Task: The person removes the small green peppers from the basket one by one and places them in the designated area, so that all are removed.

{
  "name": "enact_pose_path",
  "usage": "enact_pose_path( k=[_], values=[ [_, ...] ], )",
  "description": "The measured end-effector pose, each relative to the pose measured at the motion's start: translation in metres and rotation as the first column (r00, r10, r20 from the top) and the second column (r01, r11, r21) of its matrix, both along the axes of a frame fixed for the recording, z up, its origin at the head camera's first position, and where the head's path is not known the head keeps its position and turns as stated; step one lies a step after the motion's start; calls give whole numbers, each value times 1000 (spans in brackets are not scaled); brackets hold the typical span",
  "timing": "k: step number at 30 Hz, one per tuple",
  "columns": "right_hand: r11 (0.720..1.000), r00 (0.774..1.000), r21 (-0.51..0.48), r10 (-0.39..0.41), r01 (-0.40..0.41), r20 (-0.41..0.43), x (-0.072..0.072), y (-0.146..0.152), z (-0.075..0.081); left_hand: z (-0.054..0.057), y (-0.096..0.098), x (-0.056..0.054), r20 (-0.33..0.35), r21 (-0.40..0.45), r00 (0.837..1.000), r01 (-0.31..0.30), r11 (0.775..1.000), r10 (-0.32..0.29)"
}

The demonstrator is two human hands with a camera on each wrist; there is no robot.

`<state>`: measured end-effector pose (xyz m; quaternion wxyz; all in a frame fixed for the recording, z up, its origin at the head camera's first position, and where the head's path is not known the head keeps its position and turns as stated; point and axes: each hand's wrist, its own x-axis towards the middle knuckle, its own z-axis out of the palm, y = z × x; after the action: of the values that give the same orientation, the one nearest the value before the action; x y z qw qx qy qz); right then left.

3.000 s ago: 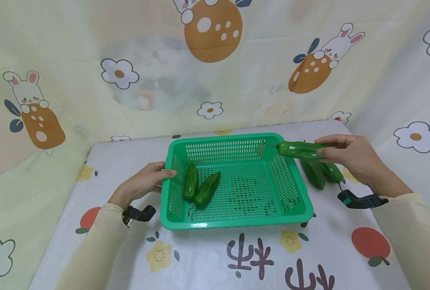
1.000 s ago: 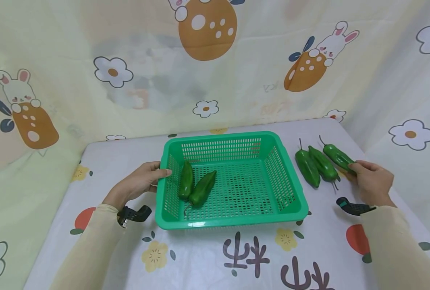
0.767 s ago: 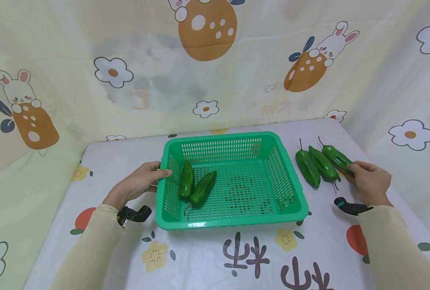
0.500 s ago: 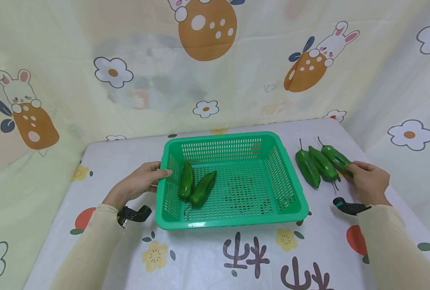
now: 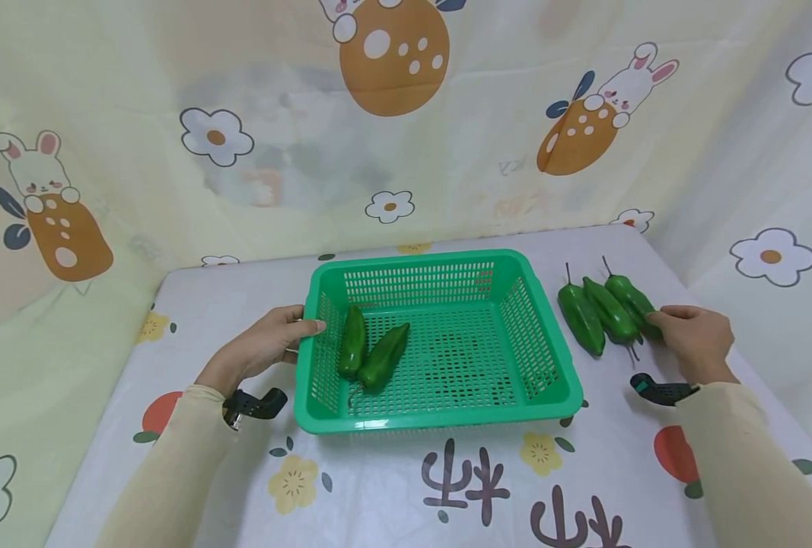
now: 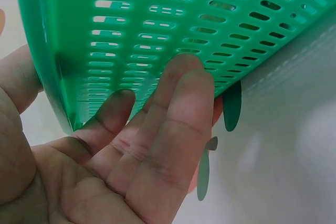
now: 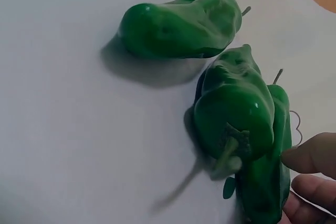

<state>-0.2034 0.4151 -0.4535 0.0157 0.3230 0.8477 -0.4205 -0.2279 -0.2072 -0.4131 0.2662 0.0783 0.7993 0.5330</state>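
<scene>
Basket (image 5: 440, 416) holds two peppers (image 5: 385, 358); left hand (image 5: 265, 342) grips it; right hand (image 5: 696, 339) pinches outer pepper (image 5: 628, 297) right of basket, stem pointing away, axis slanting

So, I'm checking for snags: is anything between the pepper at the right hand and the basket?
Yes: the middle pepper and the left pepper lie in between, then the basket's right rim.

A printed backdrop (image 5: 296, 221) rises behind our pale tablecloth (image 5: 371, 487).
On the backdrop we see white rabbits (image 5: 39, 167) clinging to spotted brown shapes (image 5: 84, 236), with white flowers (image 5: 200, 143) scattered between; on the tablecloth we find yellow flowers (image 5: 292, 485), red round fruits (image 5: 673, 449) with green leaves (image 5: 147, 437) and, toward our side, dark lettering (image 5: 449, 476).
</scene>
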Motion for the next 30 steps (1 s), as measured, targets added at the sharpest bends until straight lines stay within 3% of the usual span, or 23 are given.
enact_pose_path(
  k=[10, 15, 19, 21, 24, 27, 30],
  values=[
    [997, 999, 69, 36, -34, -22, 2, -4, 11, -1, -1, 1, 13, -3, 1000, 2, 1000, -2],
    [998, 998, 65, 27, -23, -62, 0, -17, 28, 1, 0, -1, 29, 4, 1000, 0, 1000, 0],
    [997, 986, 26, 74, -71, -148, -3, -37, 47, 2, 2, -2, 35, 3, 999, -2, 1000, 2],
    [991, 969, -12, 128, -134, -211, -5, -49, 58, 3, 3, -3, 36, -2, 999, -8, 1000, 8],
    [959, 923, -73, 240, -274, -302, -8, -71, 75, 4, 3, -2, 33, -7, 999, -8, 1000, 8],
    [899, 864, -148, 335, -413, -377, -13, -97, 92, 4, 3, -2, 31, -9, 999, -10, 1000, 10],
    [827, 798, -155, 444, -540, -408, -17, -127, 104, 4, 2, -1, 28, -5, 1000, -11, 1000, 11]
  ],
)
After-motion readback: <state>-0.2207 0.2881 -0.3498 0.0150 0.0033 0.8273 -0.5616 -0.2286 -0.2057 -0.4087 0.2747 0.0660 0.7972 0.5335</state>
